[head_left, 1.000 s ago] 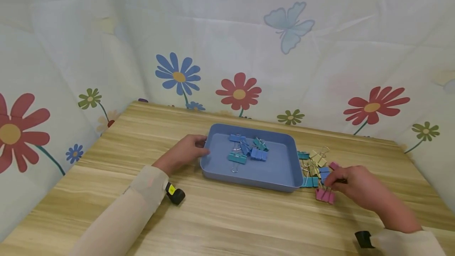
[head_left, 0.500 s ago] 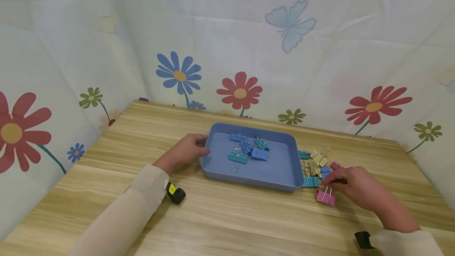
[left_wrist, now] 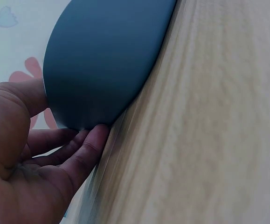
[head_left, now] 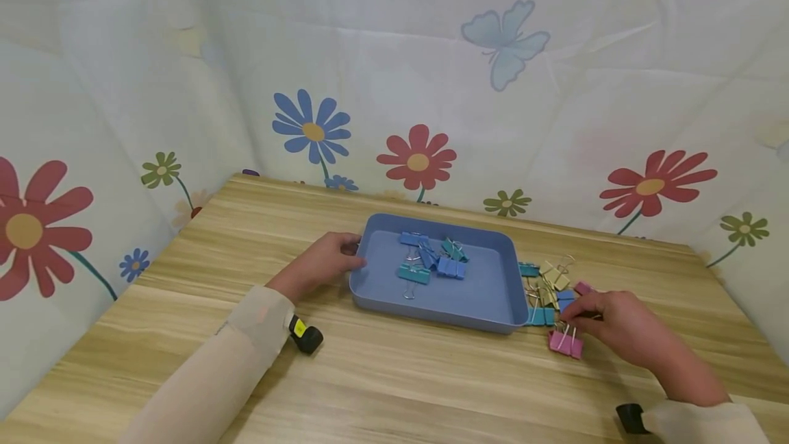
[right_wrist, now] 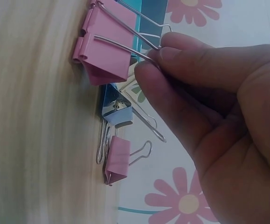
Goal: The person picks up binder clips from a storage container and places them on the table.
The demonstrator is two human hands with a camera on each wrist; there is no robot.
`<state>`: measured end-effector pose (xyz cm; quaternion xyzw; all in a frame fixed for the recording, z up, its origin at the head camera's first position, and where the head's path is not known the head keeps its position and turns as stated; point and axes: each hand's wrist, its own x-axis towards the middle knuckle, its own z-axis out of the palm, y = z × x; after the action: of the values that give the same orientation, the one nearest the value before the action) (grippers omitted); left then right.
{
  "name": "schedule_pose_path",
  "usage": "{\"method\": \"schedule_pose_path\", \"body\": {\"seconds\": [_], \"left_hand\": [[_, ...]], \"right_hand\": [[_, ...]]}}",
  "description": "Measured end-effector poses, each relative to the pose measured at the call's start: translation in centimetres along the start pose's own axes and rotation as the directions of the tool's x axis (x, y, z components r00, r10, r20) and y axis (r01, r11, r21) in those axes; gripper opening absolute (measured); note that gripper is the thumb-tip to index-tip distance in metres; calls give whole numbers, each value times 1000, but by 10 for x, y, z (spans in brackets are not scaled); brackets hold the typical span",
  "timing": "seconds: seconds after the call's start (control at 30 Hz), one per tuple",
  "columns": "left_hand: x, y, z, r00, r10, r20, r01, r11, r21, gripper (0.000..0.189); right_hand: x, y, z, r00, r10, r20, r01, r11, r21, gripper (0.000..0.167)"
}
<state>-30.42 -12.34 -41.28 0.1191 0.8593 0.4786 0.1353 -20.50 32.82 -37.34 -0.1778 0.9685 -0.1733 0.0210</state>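
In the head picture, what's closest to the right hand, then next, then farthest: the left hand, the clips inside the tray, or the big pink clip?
1. Big pink clip: pinched by the right hand.
2. Clips: inside the tray, between both hands.
3. Left hand: at the tray's left end.

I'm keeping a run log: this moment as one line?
left hand: holds blue tray | right hand: pinches pink clip by handles | in tray: blue clips, teal clips | beside tray: other clips

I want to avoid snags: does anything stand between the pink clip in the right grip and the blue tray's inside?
Yes, low down: a teal clip beside the blue tray, then its raised right wall. Above them, nothing visible blocks the pink clip.
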Motion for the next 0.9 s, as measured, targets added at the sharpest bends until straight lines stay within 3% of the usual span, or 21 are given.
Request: {"method": "schedule_pose_path", "body": {"seconds": [0.53,0.9], "left_hand": [[0,-1,1,1000,9,-5,-9,1000,-16,56],[1,-2,1,1000,11,-10,-11,1000,8,56]], "right_hand": [[0,-6,-4,1000,-7,-26,7,1000,0,14],[2,-19,-11,991,-106,-86,99,992,-75,12]]}}
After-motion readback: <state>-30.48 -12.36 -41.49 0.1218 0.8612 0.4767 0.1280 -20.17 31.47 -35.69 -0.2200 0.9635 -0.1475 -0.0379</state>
